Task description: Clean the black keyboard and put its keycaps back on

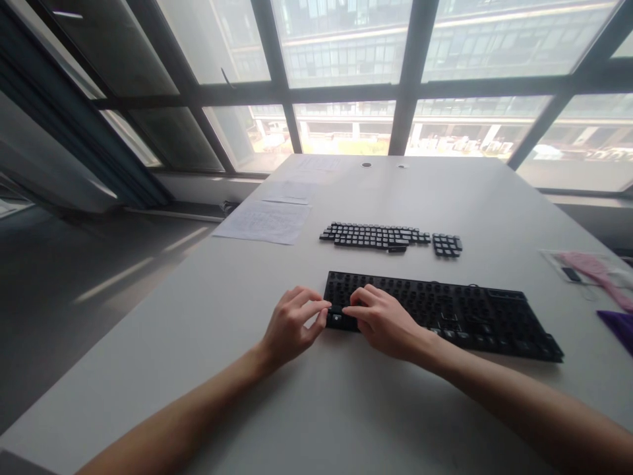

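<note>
A black keyboard (405, 297) lies on the white table, with most of its key posts bare and some keycaps along its front row. At its left end a wide black keycap (335, 309) sits between my two hands. My left hand (295, 320) pinches the keycap's left end, thumb and forefinger curved together. From the other side, my right hand (383, 321) has its fingertips on the right end, the other fingers curled over the keyboard. Just in front is a keycap with a Windows logo (337, 318). Exactly how the fingertips meet the wide keycap is too small to make out.
Loose keycaps lie in rows (376, 235) beyond the keyboard, with a smaller number-pad block (447, 245) beside them. Paper sheets (267, 221) rest at the table's left edge. On the right are a pink item (588, 265) in clear plastic and a purple object (618, 328).
</note>
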`<state>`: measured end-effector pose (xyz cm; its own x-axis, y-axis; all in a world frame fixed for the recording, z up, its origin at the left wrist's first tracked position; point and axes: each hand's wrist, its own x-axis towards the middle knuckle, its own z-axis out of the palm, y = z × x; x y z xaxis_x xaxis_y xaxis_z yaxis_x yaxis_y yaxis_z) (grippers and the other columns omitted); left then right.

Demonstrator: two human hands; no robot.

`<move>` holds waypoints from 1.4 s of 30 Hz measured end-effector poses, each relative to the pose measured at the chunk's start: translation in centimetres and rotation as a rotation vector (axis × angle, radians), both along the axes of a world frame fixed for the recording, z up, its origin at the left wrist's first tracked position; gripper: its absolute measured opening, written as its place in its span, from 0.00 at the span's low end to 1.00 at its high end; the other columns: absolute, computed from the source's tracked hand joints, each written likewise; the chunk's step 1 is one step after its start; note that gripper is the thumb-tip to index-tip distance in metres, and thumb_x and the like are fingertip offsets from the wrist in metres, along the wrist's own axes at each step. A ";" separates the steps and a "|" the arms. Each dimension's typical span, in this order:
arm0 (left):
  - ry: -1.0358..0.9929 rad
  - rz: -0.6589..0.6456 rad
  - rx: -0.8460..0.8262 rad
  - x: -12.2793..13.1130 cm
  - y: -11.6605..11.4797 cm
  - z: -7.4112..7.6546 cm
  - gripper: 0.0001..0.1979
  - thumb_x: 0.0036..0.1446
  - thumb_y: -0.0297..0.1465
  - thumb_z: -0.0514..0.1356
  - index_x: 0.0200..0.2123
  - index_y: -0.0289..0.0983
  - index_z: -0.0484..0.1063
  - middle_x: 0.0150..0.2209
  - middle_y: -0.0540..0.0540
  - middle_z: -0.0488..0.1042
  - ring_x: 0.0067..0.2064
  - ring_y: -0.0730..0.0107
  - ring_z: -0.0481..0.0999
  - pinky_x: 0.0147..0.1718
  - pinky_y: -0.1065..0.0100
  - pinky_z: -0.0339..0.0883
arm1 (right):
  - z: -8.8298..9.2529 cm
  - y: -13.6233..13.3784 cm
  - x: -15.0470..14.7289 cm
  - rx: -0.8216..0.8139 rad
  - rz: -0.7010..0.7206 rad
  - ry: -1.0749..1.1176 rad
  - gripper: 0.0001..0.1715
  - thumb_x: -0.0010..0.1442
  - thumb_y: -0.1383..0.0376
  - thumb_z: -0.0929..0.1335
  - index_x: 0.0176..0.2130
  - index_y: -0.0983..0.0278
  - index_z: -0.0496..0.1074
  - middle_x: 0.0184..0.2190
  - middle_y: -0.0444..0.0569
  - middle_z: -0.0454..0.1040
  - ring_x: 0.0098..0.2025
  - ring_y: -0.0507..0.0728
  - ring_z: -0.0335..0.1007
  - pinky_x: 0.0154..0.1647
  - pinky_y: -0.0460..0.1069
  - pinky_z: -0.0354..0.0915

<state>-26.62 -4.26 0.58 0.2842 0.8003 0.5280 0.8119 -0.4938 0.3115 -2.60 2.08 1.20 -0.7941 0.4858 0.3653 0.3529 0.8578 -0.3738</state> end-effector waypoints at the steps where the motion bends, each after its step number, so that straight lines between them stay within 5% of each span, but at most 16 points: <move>1: 0.004 0.000 -0.005 0.0 0.0 0.0 0.08 0.63 0.27 0.59 0.40 0.40 0.79 0.37 0.45 0.76 0.41 0.63 0.73 0.44 0.59 0.69 | 0.0 -0.1 -0.1 0.016 -0.011 -0.036 0.20 0.61 0.76 0.64 0.45 0.60 0.79 0.41 0.52 0.73 0.41 0.57 0.64 0.44 0.52 0.65; 10: -0.086 0.007 -0.075 -0.2 0.2 -0.1 0.09 0.66 0.27 0.57 0.40 0.38 0.79 0.37 0.45 0.77 0.40 0.64 0.74 0.43 0.62 0.69 | -0.1 0.0 -0.4 -0.002 -0.051 -0.091 0.18 0.65 0.75 0.63 0.46 0.61 0.77 0.40 0.50 0.73 0.39 0.56 0.63 0.41 0.51 0.60; 14: -0.053 -0.013 -0.056 -0.6 0.2 -0.1 0.10 0.66 0.29 0.57 0.36 0.39 0.80 0.32 0.46 0.74 0.36 0.66 0.71 0.38 0.64 0.68 | 0.0 -0.1 -0.4 0.016 -0.023 -0.055 0.19 0.67 0.73 0.62 0.53 0.60 0.73 0.44 0.51 0.71 0.40 0.55 0.63 0.43 0.50 0.60; 25: 0.044 -0.082 -0.079 -0.6 0.6 0.0 0.17 0.67 0.29 0.56 0.24 0.37 0.72 0.27 0.47 0.72 0.33 0.67 0.68 0.36 0.65 0.65 | 0.3 -0.6 -0.9 0.140 -0.008 -0.170 0.15 0.66 0.72 0.64 0.49 0.59 0.75 0.44 0.52 0.71 0.41 0.57 0.61 0.40 0.51 0.56; 33: -0.251 -0.017 -0.038 -1.2 0.8 0.0 0.14 0.69 0.30 0.54 0.38 0.38 0.80 0.31 0.46 0.77 0.36 0.67 0.73 0.38 0.64 0.68 | 0.0 0.0 -0.4 -0.001 -0.048 0.068 0.15 0.69 0.71 0.61 0.48 0.62 0.75 0.44 0.52 0.74 0.42 0.57 0.66 0.44 0.52 0.63; 42: -0.210 -0.023 -0.034 -1.1 1.4 0.9 0.11 0.69 0.30 0.55 0.42 0.38 0.79 0.37 0.45 0.79 0.39 0.65 0.75 0.43 0.62 0.69 | 1.4 1.5 0.1 -0.065 -0.188 0.144 0.15 0.66 0.73 0.63 0.45 0.62 0.77 0.40 0.52 0.76 0.43 0.58 0.69 0.44 0.52 0.67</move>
